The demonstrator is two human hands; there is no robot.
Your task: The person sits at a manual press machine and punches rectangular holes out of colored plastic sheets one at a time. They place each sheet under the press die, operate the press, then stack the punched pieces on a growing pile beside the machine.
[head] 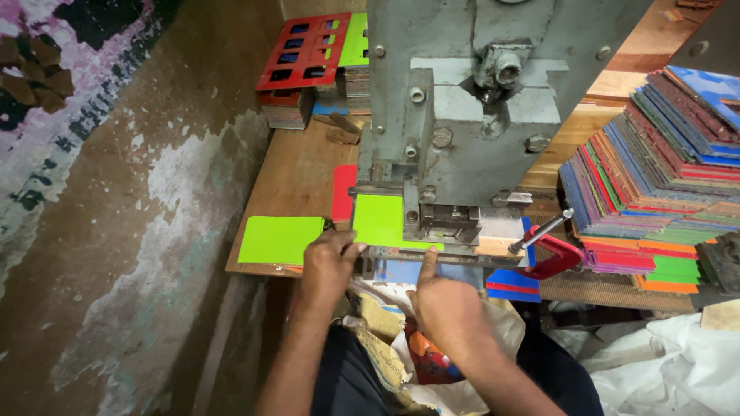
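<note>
left hand (330, 262) reaching forward, fingers curled, thumb tucked on top | right hand (443, 302) stretched ahead, index finger (428, 262) poking straight out, rest folded | both forearms bare, angled up and inward

Your left hand (330, 262) pinches the near edge of the green sheet (379, 219) under the grey press (462, 115). Your right hand (445, 304) points a finger at it. At three o'clock sit the red clamp (551, 258) and a stack of coloured sheets (655, 177).

Grey press (478, 115) is dull, worn metal; worktop (297, 173) bare matt wood; green sheet (379, 219) smooth, possibly plastic; left-frame wall (116, 231) rough flaking plaster.
</note>
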